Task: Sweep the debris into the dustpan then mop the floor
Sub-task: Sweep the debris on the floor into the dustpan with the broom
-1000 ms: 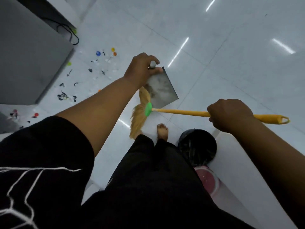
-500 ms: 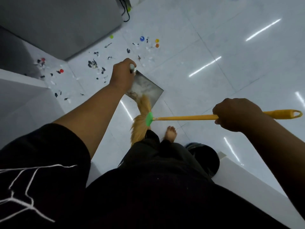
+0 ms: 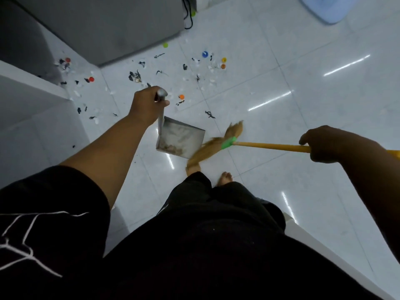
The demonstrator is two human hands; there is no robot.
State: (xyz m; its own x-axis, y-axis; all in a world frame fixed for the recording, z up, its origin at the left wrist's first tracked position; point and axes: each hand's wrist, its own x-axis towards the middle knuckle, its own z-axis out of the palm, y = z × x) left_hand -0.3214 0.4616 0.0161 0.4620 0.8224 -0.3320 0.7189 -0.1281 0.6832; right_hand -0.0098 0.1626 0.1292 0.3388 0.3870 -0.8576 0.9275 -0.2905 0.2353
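At the far left my black sleeve [image 3: 43, 213], marked with thin white lines, fills the lower corner. Above it a white ledge [image 3: 26, 76] runs up to a grey cabinet [image 3: 97, 24], and a black cable [image 3: 187, 18] hangs at the cabinet's right corner.

The debris [image 3: 138, 75] lies scattered over the white tiled floor [image 3: 281, 50] in front of the cabinet. It is black scraps, small white bits and round coloured caps, among them a red cap [image 3: 91, 79], a blue cap [image 3: 205, 54] and an orange cap [image 3: 181, 96] just right of my left hand [image 3: 147, 105].

That hand is closed round the top of the dustpan's upright grey handle, fingers curled, thumb laid across it. The dustpan [image 3: 184, 137] has its metal tray below the hand, nearer to me than most of the debris, with brownish dust gathered in its near left corner. I cannot tell whether the tray touches the floor.

The broom [image 3: 259, 145] lies across to the right. Its straw bristles overlap the tray's right edge, and a green collar joins them to a yellow stick. My right hand [image 3: 324, 144] grips that stick, fingers wrapped over it.

Below the bristles my bare foot [image 3: 226, 178] stands on the tiles, at the end of my black trousers [image 3: 216, 234]. At the top right sits a blurred pale blue object [image 3: 322, 7].
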